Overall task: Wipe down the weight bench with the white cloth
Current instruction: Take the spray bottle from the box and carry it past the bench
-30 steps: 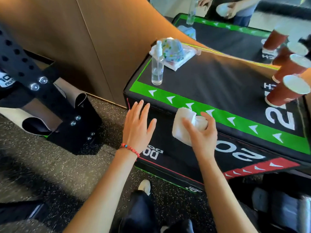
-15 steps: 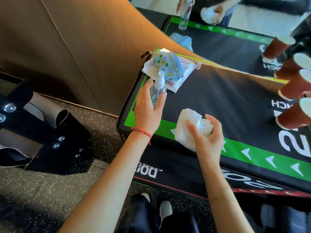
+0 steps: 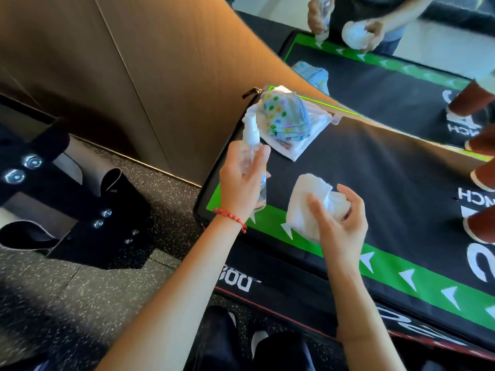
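Your left hand (image 3: 242, 180) has its grip clamped round the spray bottle (image 3: 253, 145); your right hand (image 3: 338, 223) clutches the white cloth (image 3: 308, 207) above the bench (image 3: 375, 167).

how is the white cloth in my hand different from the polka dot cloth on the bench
The white cloth is plain and bunched in the right hand, held over the green stripe. The polka dot cloth is pale blue with coloured dots, folded flat, lying untouched on a white bag near the bench corner. Both are soft fabric.
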Tool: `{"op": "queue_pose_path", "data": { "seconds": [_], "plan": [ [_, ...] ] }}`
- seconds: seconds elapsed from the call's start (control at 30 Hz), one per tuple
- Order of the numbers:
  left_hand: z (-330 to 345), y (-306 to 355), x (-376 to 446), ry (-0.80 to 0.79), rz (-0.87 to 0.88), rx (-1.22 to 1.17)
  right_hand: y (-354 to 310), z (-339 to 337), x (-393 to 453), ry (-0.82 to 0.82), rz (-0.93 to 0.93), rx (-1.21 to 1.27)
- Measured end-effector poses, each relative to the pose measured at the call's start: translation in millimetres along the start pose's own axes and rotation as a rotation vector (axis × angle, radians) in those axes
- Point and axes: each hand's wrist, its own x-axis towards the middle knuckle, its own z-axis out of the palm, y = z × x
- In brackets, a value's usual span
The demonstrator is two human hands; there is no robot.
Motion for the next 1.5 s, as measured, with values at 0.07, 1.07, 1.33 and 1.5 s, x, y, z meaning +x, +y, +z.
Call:
{"op": "queue_pose_path", "data": {
  "seconds": [0.07,1.07,1.33,1.5],
  "plan": [
    [-11.0,5.7,-6.0,0.067,-0.023,-0.019,-1.9,2.6,-0.4,-0.049,-0.015,0.006],
    [-113.9,-16.2,-371.4,1.086,-0.342,-0.228,54.3,-19.8,-194.3,-1.208,-0.179,-0.187],
    [-165.9,-2.2,-512.5,1.392,-0.382,-0.363,79.3,-44.9,-333.3,-1.436,-0.302,-0.244],
    [-208.7,-4.3,-620.4,1.529,-0.423,-0.467,102.9,-74.2,-441.3,-1.605,-0.338,-0.282]
  ]
}}
